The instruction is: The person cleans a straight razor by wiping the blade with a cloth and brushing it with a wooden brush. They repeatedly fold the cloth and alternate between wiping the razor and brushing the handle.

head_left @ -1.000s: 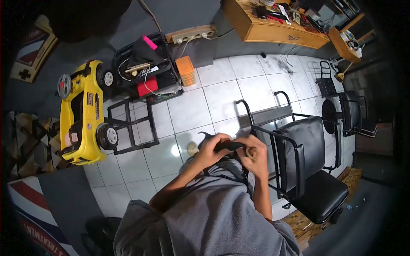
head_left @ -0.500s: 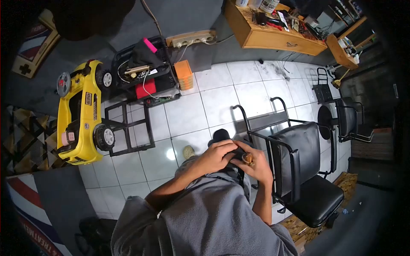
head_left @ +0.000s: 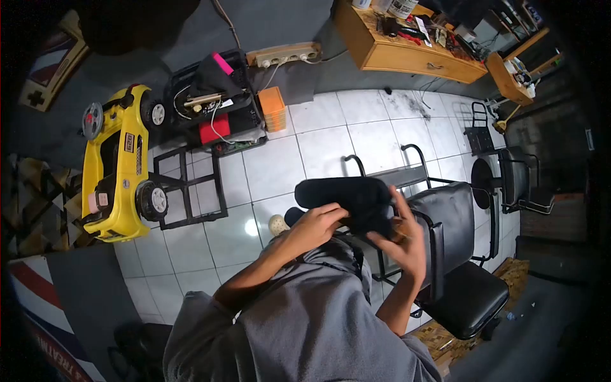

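Note:
A long, foot-shaped black sock (head_left: 340,192) spans the space between my hands, its rounded end pointing left; I cannot tell whether a foot is inside it. My left hand (head_left: 321,224) pinches the sock's lower edge near its middle. Around its right-hand end, my right hand (head_left: 407,239) has its thumb below and fingers above, somewhat blurred. A large amber-coloured ring shows faintly on that hand. Below the sock's left end are a dark rounded tip (head_left: 293,216) and a pale spotted slipper (head_left: 277,224) on the floor, close to my grey clothing (head_left: 312,312).
A black padded chair (head_left: 445,223) stands close on my right. To the left are a yellow toy car (head_left: 118,169) and a black metal frame (head_left: 191,191). A black cart (head_left: 216,105) and orange stacked baskets (head_left: 272,108) sit by the wall. A wooden drawer counter (head_left: 420,57) is at the back.
The black sock, mostly hidden behind my hands before, now shows lengthwise above them. My right hand has moved right and opened wider around it; my left hand has shifted slightly left.

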### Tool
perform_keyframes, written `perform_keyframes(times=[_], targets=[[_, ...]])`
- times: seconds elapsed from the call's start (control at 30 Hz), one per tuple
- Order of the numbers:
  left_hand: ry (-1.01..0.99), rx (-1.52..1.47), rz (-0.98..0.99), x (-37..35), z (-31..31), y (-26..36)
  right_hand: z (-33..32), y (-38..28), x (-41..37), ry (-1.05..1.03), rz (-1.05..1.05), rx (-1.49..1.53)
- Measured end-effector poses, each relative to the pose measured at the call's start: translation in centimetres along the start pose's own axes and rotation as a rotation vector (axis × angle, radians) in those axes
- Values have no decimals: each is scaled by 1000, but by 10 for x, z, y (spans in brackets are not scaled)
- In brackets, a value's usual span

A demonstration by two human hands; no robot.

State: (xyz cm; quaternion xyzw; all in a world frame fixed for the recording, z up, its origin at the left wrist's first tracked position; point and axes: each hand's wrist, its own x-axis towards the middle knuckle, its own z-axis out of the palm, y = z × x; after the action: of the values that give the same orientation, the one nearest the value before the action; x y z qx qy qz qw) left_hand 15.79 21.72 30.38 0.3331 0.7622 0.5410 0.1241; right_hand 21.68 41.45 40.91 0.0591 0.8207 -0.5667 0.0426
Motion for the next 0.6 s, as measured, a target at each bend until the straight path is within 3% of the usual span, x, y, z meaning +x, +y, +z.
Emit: perform_keyframes(times=[0.03, 0.1, 0.27, 0.37, 0.5, 0.6], targets=[[-5, 11, 22, 4, 0, 2, 5, -1, 3, -72, 0, -100], [-40, 43, 28, 8, -2, 9, 21, 20, 11, -160, -202, -250], [-60, -25, 8, 3, 0, 14, 15, 31, 7, -30, 173, -197], [-55, -20, 1, -3, 2, 15, 14, 9, 10, -46, 9, -106], [-78, -2, 21, -3, 0, 16, 12, 30, 9, -190, 26, -224], [-75, -18, 8, 1, -1, 17, 10, 29, 7, -136, -5, -222]])
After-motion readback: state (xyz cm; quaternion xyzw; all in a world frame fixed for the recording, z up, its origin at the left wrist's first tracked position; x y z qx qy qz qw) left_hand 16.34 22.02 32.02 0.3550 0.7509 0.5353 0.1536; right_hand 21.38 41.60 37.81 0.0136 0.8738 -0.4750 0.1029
